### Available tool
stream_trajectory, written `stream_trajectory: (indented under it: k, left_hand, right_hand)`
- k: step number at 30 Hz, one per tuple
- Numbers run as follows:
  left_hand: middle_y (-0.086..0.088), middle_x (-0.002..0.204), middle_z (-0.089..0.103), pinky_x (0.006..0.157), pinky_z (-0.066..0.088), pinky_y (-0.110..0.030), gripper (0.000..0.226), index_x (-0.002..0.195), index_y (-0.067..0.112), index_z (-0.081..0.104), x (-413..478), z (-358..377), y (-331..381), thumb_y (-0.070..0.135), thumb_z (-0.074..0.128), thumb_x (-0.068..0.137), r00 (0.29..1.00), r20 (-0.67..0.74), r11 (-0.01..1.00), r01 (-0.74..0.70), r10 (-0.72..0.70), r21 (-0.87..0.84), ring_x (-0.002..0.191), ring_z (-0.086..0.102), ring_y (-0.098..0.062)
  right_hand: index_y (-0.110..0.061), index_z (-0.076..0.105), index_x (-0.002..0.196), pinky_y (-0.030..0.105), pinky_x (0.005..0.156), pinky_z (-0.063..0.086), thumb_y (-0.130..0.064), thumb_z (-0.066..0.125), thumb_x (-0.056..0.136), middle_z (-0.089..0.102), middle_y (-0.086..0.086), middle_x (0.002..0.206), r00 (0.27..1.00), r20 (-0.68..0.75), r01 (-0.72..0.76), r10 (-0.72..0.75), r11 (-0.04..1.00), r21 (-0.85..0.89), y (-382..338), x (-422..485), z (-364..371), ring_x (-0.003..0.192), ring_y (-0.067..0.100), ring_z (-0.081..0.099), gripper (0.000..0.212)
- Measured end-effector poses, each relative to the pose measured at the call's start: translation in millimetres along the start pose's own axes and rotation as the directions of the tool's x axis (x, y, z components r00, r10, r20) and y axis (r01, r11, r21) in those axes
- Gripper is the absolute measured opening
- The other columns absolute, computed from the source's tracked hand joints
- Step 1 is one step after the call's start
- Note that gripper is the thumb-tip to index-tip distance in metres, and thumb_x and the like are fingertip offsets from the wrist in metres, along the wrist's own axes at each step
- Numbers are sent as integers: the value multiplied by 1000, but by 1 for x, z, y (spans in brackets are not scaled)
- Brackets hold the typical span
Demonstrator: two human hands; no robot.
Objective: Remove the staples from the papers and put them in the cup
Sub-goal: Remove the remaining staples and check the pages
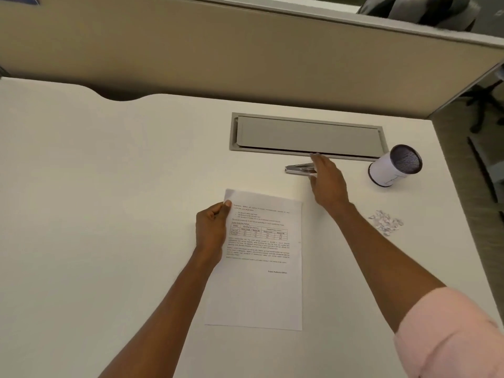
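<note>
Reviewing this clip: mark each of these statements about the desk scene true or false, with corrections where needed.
1. The left hand pinches the top left corner of the papers. True.
2. The cup stands left of the papers. False: it stands to their right, near the desk edge.
3. The right hand is at the metal staple remover. True.
4. The small pile of scraps lies inside the cup. False: it lies on the desk.
5. The staple remover rests on the papers. False: it lies on the desk beyond them.

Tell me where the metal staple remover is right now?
The silver metal staple remover lies on the white desk, just under the right hand, between the grey cable hatch and the printed papers.
</note>
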State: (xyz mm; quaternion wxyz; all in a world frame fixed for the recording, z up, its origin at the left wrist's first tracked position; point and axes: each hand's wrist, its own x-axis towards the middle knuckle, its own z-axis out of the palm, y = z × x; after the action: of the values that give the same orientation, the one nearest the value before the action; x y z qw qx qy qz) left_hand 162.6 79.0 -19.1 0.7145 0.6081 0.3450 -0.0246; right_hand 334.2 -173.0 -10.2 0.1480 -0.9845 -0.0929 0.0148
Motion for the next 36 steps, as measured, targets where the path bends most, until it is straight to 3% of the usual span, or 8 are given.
stream_trajectory:
  k: [3, 8, 12, 15, 19, 24, 30, 36]
  left_hand:
    - [-9, 96, 85, 85, 65, -50, 33, 94, 6, 81, -2, -2, 1, 30, 64, 107, 1000, 29, 1000, 6, -6, 3, 91, 81, -34]
    - [-9, 96, 85, 84, 67, -45, 32, 96, 5, 82, -15, -7, 12, 28, 64, 107, 999, 50, 1000, -6, 6, 0, 90, 83, -30]
    - [-9, 96, 85, 85, 67, -48, 32, 97, 8, 83, -30, -11, 22, 30, 63, 108, 997, 72, 1000, -23, 22, 10, 89, 83, -29]
    - [-12, 91, 84, 76, 64, -48, 36, 93, 6, 81, -47, -13, 31, 32, 62, 108, 988, 98, 990, -125, 117, 70, 88, 80, -37]
    - [-4, 86, 84, 65, 57, -26, 31, 94, 14, 84, -78, -11, 45, 27, 61, 109, 956, 159, 956, -266, 246, 123, 79, 80, -21]
    - [6, 88, 84, 66, 58, -22, 26, 103, 18, 86, -115, -7, 60, 25, 62, 109, 879, 262, 872, -451, 398, 188, 83, 79, -12]
    - [10, 98, 85, 73, 62, -25, 23, 113, 23, 85, -155, -6, 70, 27, 63, 108, 854, 280, 856, -492, 438, 160, 95, 80, -15]
    - [9, 94, 84, 71, 57, -22, 23, 112, 26, 85, -179, -12, 73, 26, 62, 108, 842, 273, 844, -516, 466, 150, 90, 78, -14]
  right_hand:
    - [-12, 56, 146, 49, 114, 45, -7, 69, 95, 53, 16, 153, 991, 66, 123, -118, 989, -82, 10, 22, 8, 136, 38, 54, 53]
    - [-12, 74, 110, 45, 87, 54, -7, 73, 90, 67, 12, 113, 982, 35, 187, -184, 976, -113, 14, 35, 9, 105, 35, 63, 20]
    - [-8, 73, 112, 43, 92, 54, -11, 71, 94, 69, 13, 110, 999, -44, -20, 31, 972, 235, 1, 13, 1, 104, 33, 65, 18]
    - [-6, 69, 117, 36, 96, 59, -13, 70, 98, 75, 10, 110, 977, 50, -176, 209, 646, 742, -39, -23, -39, 99, 21, 73, 20]
    - [-3, 67, 115, 21, 95, 56, 0, 73, 92, 78, 5, 115, 995, 104, -99, 9, 397, 913, -102, -94, -110, 110, 11, 73, 24]
    - [-29, 69, 109, 27, 97, 53, -21, 79, 90, 76, -16, 117, 990, 121, -48, -75, 625, 779, -130, -160, -144, 115, 8, 67, 23]
    - [-31, 70, 107, 4, 81, 49, -24, 78, 90, 75, -21, 113, 996, 78, -31, -46, 641, 767, -134, -191, -165, 110, 0, 66, 20]
    - [-33, 71, 105, 18, 88, 47, -22, 79, 90, 75, -20, 114, 986, 139, -48, -94, 635, 771, -130, -209, -182, 110, -6, 64, 21]
